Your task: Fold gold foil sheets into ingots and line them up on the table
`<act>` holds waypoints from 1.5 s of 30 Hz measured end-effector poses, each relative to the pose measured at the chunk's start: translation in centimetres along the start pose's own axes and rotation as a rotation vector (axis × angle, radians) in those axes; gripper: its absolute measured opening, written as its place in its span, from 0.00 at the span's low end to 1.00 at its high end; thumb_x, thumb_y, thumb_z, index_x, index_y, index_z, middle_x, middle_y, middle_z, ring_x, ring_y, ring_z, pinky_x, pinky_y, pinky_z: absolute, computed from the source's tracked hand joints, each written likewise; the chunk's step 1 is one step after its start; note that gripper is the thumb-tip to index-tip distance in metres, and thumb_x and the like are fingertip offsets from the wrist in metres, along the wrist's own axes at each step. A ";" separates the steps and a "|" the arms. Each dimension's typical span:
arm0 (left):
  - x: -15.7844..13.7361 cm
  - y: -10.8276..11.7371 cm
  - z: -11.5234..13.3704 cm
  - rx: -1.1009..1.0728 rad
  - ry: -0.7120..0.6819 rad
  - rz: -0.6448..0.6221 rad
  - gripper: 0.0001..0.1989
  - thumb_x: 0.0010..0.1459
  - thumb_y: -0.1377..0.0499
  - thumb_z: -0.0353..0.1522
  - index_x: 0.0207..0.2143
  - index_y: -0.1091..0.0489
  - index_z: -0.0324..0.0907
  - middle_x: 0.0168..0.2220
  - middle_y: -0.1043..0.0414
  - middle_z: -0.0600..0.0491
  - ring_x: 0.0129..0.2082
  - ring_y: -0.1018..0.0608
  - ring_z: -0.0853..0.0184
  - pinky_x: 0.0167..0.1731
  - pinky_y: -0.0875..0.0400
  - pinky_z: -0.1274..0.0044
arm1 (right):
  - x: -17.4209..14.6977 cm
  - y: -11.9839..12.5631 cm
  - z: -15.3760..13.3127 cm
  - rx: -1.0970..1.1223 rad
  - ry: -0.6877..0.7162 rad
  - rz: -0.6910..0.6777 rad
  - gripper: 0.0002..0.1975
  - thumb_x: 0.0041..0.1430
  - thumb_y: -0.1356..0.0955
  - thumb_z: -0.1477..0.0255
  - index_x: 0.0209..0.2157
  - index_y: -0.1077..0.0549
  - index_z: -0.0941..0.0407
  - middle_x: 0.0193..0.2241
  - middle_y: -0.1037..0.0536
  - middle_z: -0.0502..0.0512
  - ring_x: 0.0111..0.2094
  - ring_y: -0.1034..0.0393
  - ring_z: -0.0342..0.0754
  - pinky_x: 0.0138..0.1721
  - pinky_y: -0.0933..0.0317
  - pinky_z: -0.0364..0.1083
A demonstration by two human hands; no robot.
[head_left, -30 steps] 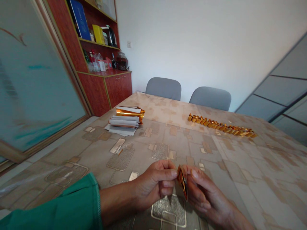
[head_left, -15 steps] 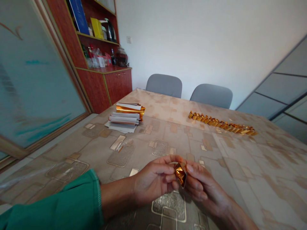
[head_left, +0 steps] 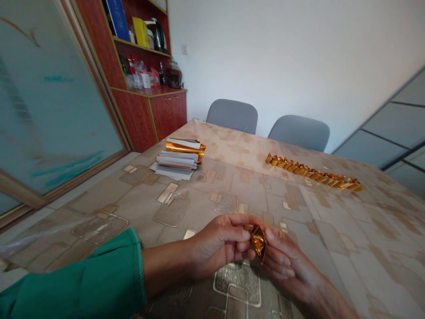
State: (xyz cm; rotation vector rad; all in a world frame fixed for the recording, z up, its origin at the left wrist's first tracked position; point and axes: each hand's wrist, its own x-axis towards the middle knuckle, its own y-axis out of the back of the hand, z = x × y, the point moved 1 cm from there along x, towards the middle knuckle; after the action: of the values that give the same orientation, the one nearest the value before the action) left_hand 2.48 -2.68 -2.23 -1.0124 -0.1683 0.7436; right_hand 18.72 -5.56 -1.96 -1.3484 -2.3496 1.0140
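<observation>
Between both hands, above the near part of the table, is a small folded gold foil paper (head_left: 258, 242), with a pointed, hollow shape opening toward me. My left hand (head_left: 223, 241) pinches its left edge between thumb and fingers. On the opposite edge, my right hand (head_left: 284, 252) grips it with the thumb on top and the fingers curled below. The fingertips cover parts of the foil's sides. Farther off to the right lies a long row of folded gold foil pieces (head_left: 312, 173), set close against one another.
A stack of white-backed foil sheets (head_left: 177, 159) lies at the left on the patterned tablecloth (head_left: 232, 173). Two grey chairs (head_left: 232, 115) stand at the far edge. Behind are a red cabinet (head_left: 169, 113) with bottles and a kettle, and a sliding glass door (head_left: 59, 115).
The camera view has shifted slightly, so the scene sits a little farther right. The foil piece shows a wider opening between the hands; both hands keep their hold.
</observation>
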 end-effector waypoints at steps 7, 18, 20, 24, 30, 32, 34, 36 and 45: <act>0.0 0.4 0.2 0.042 -0.006 -0.025 0.18 0.47 0.29 0.29 0.43 0.22 0.38 0.32 0.25 0.51 0.26 0.26 0.74 0.32 0.31 0.79 | -0.2 0.5 0.4 -0.062 0.027 -0.058 0.30 0.67 0.33 0.60 0.13 0.40 0.56 0.08 0.47 0.39 0.11 0.59 0.34 0.14 0.61 0.37; -0.1 -0.3 0.6 0.119 -0.035 0.049 0.17 0.42 0.26 0.30 0.36 0.23 0.38 0.32 0.24 0.53 0.28 0.24 0.73 0.32 0.30 0.79 | -0.1 0.6 0.7 -0.046 0.017 0.028 0.19 0.64 0.29 0.62 0.22 0.28 0.58 0.10 0.46 0.38 0.12 0.61 0.35 0.16 0.61 0.38; -0.1 -0.4 0.6 0.147 -0.031 0.080 0.17 0.40 0.26 0.30 0.34 0.23 0.37 0.31 0.25 0.54 0.26 0.24 0.73 0.31 0.30 0.79 | -0.1 0.7 0.8 -0.056 0.008 0.039 0.20 0.64 0.29 0.61 0.21 0.29 0.58 0.10 0.46 0.38 0.12 0.61 0.34 0.16 0.62 0.38; 0.0 -0.4 0.7 0.162 -0.005 0.102 0.16 0.40 0.27 0.30 0.34 0.25 0.38 0.28 0.25 0.55 0.25 0.25 0.73 0.30 0.31 0.79 | 0.1 0.7 0.8 -0.050 -0.003 0.048 0.21 0.64 0.29 0.62 0.20 0.31 0.58 0.10 0.47 0.38 0.13 0.61 0.35 0.16 0.62 0.38; 0.1 0.1 0.6 0.188 0.044 0.134 0.16 0.42 0.29 0.29 0.35 0.27 0.39 0.26 0.28 0.57 0.22 0.29 0.76 0.30 0.32 0.79 | 0.2 0.9 1.1 -0.029 -0.026 0.026 0.24 0.66 0.31 0.63 0.18 0.36 0.57 0.10 0.47 0.40 0.14 0.59 0.36 0.18 0.60 0.39; 0.1 0.1 0.7 0.202 0.052 0.154 0.16 0.42 0.29 0.29 0.35 0.27 0.39 0.25 0.30 0.58 0.21 0.31 0.76 0.30 0.33 0.79 | 0.2 1.0 1.2 -0.011 -0.037 0.037 0.22 0.66 0.31 0.64 0.20 0.33 0.57 0.11 0.47 0.39 0.14 0.60 0.36 0.18 0.59 0.39; 0.1 0.1 0.8 0.199 0.055 0.142 0.16 0.42 0.30 0.29 0.36 0.27 0.39 0.25 0.31 0.58 0.21 0.32 0.77 0.28 0.34 0.80 | 0.2 1.1 1.2 0.015 -0.037 0.036 0.20 0.66 0.31 0.65 0.21 0.32 0.57 0.11 0.47 0.39 0.14 0.61 0.36 0.18 0.60 0.39; 0.0 0.0 0.8 0.208 0.045 0.113 0.18 0.43 0.30 0.29 0.38 0.27 0.39 0.26 0.30 0.59 0.21 0.32 0.77 0.26 0.35 0.80 | 0.2 1.1 1.1 0.026 -0.026 0.040 0.20 0.66 0.31 0.65 0.21 0.33 0.57 0.12 0.47 0.39 0.14 0.62 0.36 0.18 0.60 0.39; -0.1 -0.3 0.9 0.279 0.076 0.161 0.17 0.37 0.36 0.23 0.34 0.30 0.40 0.25 0.30 0.59 0.20 0.29 0.75 0.25 0.37 0.80 | 0.2 0.9 1.3 -0.025 -0.046 0.045 0.18 0.64 0.29 0.66 0.22 0.30 0.58 0.11 0.46 0.39 0.14 0.61 0.36 0.18 0.59 0.39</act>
State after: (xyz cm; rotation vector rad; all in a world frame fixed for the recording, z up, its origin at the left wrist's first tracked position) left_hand 2.16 -2.24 -1.49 -0.7918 0.0829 0.8479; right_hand 18.54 -5.67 -3.56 -1.4078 -2.3831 1.0420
